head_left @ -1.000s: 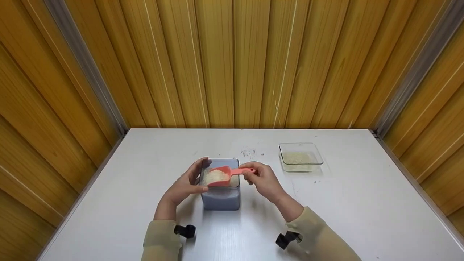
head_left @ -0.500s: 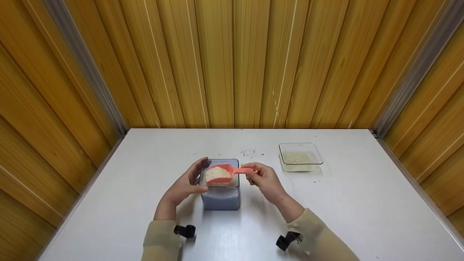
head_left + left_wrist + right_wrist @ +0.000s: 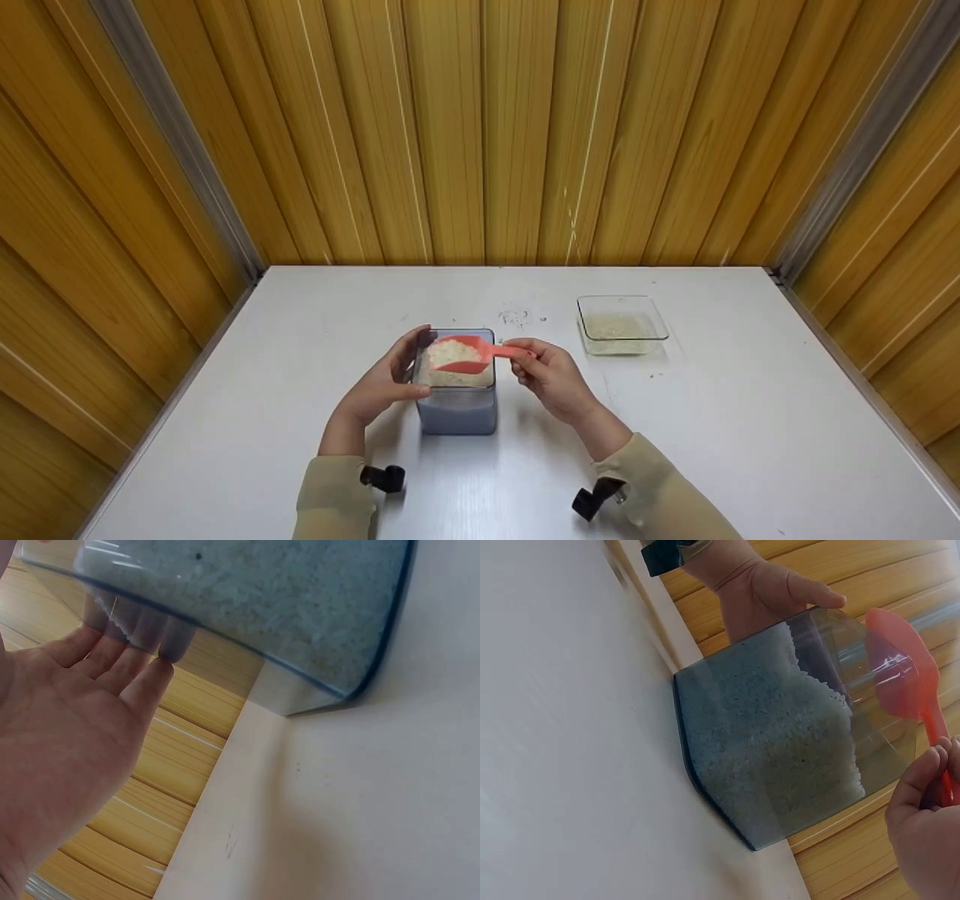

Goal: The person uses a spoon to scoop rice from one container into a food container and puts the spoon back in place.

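My right hand [image 3: 551, 379] pinches the handle of a pink scoop [image 3: 469, 366] between thumb and fingers. White rice [image 3: 454, 352] fills the scoop's bowl, which hangs level above the mouth of a tall clear bluish container [image 3: 456, 412]. More rice is heaped inside that container, higher on one side, as the right wrist view shows through its wall [image 3: 765, 727]. My left hand [image 3: 379, 382] holds the container around its left side, thumb at the near rim and fingers at the far side. In the left wrist view, the fingertips [image 3: 154, 675] lie against the container's wall.
A shallow clear glass dish [image 3: 622, 346] with a thin layer of pale grains stands toward the back right of the white table [image 3: 300, 300]. Wood-patterned walls [image 3: 517, 150] enclose the table at the back and sides. Small dark specks mark the tabletop.
The rice-filled scoop has risen slightly and shifted a little right over the container, together with my right hand. My left hand, the container and the glass dish have stayed in place.
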Available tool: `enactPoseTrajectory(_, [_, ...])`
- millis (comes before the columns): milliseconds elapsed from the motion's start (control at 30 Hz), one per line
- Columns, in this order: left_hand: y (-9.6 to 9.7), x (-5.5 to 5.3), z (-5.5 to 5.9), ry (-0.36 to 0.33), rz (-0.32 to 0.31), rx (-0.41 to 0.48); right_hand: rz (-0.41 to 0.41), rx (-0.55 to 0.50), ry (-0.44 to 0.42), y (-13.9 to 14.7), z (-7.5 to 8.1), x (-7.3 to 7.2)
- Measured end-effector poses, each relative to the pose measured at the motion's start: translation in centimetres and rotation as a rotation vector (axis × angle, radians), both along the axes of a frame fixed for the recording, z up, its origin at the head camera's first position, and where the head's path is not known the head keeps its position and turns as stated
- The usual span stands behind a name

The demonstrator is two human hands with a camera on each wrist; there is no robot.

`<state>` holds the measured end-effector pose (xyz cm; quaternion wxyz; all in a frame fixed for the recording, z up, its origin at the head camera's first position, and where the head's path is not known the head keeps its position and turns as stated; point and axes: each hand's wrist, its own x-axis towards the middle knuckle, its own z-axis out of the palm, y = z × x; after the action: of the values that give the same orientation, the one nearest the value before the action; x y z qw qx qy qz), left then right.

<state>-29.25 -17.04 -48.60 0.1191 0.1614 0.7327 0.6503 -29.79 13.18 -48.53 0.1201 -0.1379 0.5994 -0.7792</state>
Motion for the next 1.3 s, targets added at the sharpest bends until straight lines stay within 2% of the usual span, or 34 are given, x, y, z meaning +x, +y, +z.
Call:
enactPoseTrajectory(267, [0.0,-0.2,-0.1,-0.004,-0.001,-0.003,0.016,-0.026,0.039,1.1,1.2,0.1])
enactPoseTrajectory(400, [-0.1,-0.2,0.0,-0.005,-0.011,0.004,-0.004,-0.01,0.065,2.2,2.1,0.0])
enactPoseTrajectory(700, [-0.3,-0.2,-0.1,0.006,-0.026,0.0,-0.12,0.039,0.133,6.2,3.5,-0.9])
enactPoseTrajectory(1033, [-0.3,-0.2,-0.2,0.013,-0.029,0.006,-0.247,0.036,0.109,11.4,4.4,-1.9])
enactPoseTrajectory(1300, [-0.3,-0.2,-0.3,0.016,-0.026,0.003,-0.364,0.041,0.129,15.3,4.6,-2.2])
